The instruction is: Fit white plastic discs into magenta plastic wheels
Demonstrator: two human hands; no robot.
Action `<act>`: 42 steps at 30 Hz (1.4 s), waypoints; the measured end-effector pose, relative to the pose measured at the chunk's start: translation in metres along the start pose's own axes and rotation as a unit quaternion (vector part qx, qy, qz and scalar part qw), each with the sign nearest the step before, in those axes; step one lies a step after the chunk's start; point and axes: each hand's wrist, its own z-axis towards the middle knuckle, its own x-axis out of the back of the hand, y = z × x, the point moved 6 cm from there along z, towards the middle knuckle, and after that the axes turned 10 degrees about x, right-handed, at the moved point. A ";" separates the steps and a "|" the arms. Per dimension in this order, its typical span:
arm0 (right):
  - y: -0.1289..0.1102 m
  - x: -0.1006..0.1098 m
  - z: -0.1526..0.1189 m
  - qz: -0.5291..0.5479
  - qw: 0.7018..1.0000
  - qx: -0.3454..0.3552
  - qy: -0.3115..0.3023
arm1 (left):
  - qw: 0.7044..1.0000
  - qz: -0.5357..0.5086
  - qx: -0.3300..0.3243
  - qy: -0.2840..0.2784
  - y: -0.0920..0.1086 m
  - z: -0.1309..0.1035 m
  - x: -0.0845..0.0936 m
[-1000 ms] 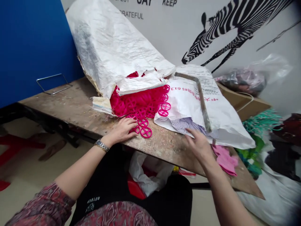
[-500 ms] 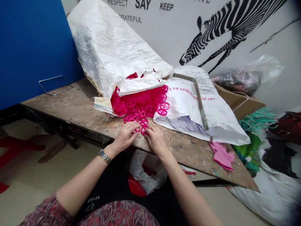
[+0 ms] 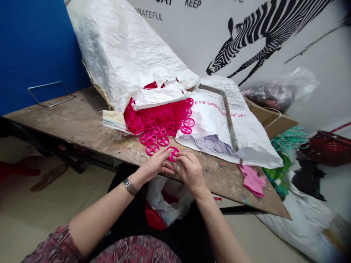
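Thumb and finger of the person's right hand [image 3: 190,170] are pinched on the right rim of one bright pink ring [image 3: 172,153], a thin ring with a cross in it. The left hand [image 3: 155,166] is up against the ring's other side with its fingers a bit bent, and from where I stand I can't tell if it grips too. The ring is near the front edge of the table [image 3: 63,113], and I can't see if it touches the wood. It looks like plastic, so I'd guess it is very light, a little bendy and maybe a bit slippery. I think the rim is the best place to hold it, with just a small pinch, because the thin bars might snap if you squeeze hard. Just behind the hands, a few loose rings [image 3: 152,149] lie flat, some on top of each other, and they could hook together. Past them, a big heap of rings [image 3: 156,118] spills from the torn mouth of a white sack [image 3: 131,54]. Over toward the right side, lacy purple pieces [image 3: 211,143] poke out of a white bag [image 3: 211,117], and a pink cloth [image 3: 252,180] lies near the front right corner.
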 end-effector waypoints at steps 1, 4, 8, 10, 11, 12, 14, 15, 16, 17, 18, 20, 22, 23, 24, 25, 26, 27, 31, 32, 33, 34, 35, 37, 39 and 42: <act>-0.004 -0.001 -0.001 0.001 1.000 0.009 -0.012 | 1.000 -0.004 0.012 -0.019 -0.001 0.004 -0.004; -0.003 0.002 -0.006 -0.002 1.000 0.008 -0.020 | 0.999 0.024 0.002 -0.023 -0.001 0.015 -0.006; 0.051 0.023 -0.012 -0.091 0.990 -0.104 0.005 | 0.997 0.064 -0.029 0.024 -0.003 0.025 0.001; 0.093 0.029 -0.015 -0.179 0.961 -0.202 -0.057 | 0.995 0.091 -0.038 0.031 -0.004 0.026 0.001; 0.114 0.031 -0.017 -0.218 0.939 -0.245 -0.106 | 0.994 0.100 -0.040 0.030 -0.005 0.026 0.001; 0.130 0.033 -0.016 -0.235 0.927 -0.266 -0.120 | 0.993 0.104 -0.043 0.031 -0.005 0.026 0.001; 0.155 0.035 -0.013 -0.260 0.909 -0.297 -0.137 | 0.993 0.105 -0.047 0.029 -0.006 0.025 0.001; 0.164 0.034 -0.011 -0.268 0.903 -0.306 -0.139 | 0.993 0.104 -0.049 0.029 -0.006 0.025 0.002; 0.171 0.032 -0.009 -0.275 0.897 -0.315 -0.144 | 0.993 0.101 -0.052 0.028 -0.006 0.024 0.002; 0.176 0.030 -0.006 -0.281 0.892 -0.322 -0.149 | 0.993 0.097 -0.054 0.026 -0.006 0.024 0.003; 0.181 0.027 -0.003 -0.285 0.888 -0.328 -0.153 | 0.994 0.092 -0.056 0.022 -0.006 0.024 0.004; 0.188 0.021 0.002 -0.285 0.882 -0.340 -0.160 | 0.995 0.077 -0.058 0.015 -0.006 0.024 0.006; 0.195 0.017 0.006 -0.279 0.877 -0.356 -0.161 | 0.996 0.066 -0.059 0.009 -0.006 0.025 0.007; 0.199 0.016 0.008 -0.275 0.875 -0.366 -0.159 | 0.996 0.064 -0.059 0.008 -0.007 0.025 0.007; 0.202 0.016 0.009 -0.270 0.872 -0.378 -0.153 | 0.996 0.064 -0.060 0.008 -0.007 0.025 0.008; 0.205 0.017 0.009 -0.266 0.870 -0.390 -0.144 | 0.996 0.066 -0.062 0.009 -0.007 0.025 0.008; 0.207 0.018 0.009 -0.260 0.869 -0.401 -0.132 | 0.996 0.069 -0.063 0.010 -0.007 0.025 0.008; 0.208 0.020 0.009 -0.252 0.869 -0.409 -0.119 | 0.995 0.071 -0.063 0.010 -0.008 0.025 0.008; 0.200 0.034 0.001 -0.200 0.886 -0.415 -0.045 | 0.997 0.059 -0.056 0.002 -0.007 0.025 0.007; 0.195 0.040 -0.002 -0.182 0.892 -0.412 -0.022 | 0.997 0.052 -0.052 0.001 -0.007 0.025 0.007; 0.190 0.046 -0.007 -0.163 0.897 -0.410 0.004 | 0.998 0.045 -0.046 -0.001 -0.006 0.025 0.007; 0.184 0.051 -0.011 -0.141 0.901 -0.409 0.031 | 0.999 0.037 -0.040 -0.003 -0.006 0.024 0.006; 0.177 0.056 -0.017 -0.116 0.904 -0.408 0.057 | 0.999 0.030 -0.033 -0.005 -0.005 0.024 0.006; 0.163 0.062 -0.029 -0.054 0.905 -0.410 0.102 | 1.000 0.022 -0.016 -0.010 -0.003 0.023 0.004; 0.147 0.061 -0.042 0.021 0.900 -0.415 0.132 | 1.000 0.022 -0.002 -0.013 -0.001 0.022 0.002; 0.119 0.052 -0.060 0.125 0.882 -0.428 0.153 | 0.999 0.034 0.008 -0.012 -0.001 0.020 -0.001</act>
